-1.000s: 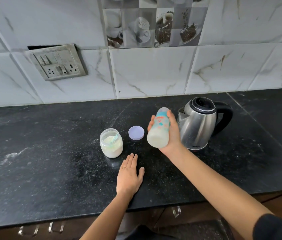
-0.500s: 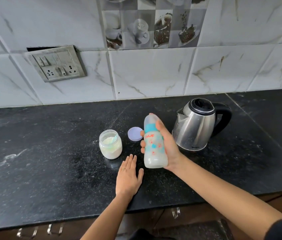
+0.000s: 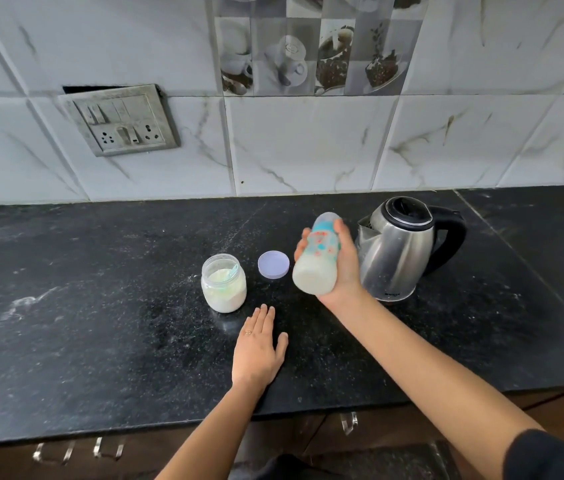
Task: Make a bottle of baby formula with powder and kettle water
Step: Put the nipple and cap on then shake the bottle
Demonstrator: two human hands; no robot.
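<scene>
Mixing step: capped bottle (image 3: 317, 261) in the air, milky contents.

Right hand (image 3: 346, 271) is wrapped round the bottle's middle, holding it tilted with its base towards the camera, above the worktop (image 3: 100, 306) between the purple lid (image 3: 273, 265) and the kettle (image 3: 398, 251). Left hand (image 3: 256, 351) lies flat on the worktop, fingers straight, holding nothing, near the open powder jar (image 3: 224, 284). Judgement: powder and water are in and shaking is under way. Grip firmly at mid-body, confirm the top is tight, shake clear of the open jar and kettle, and check the base for lumps.
</scene>
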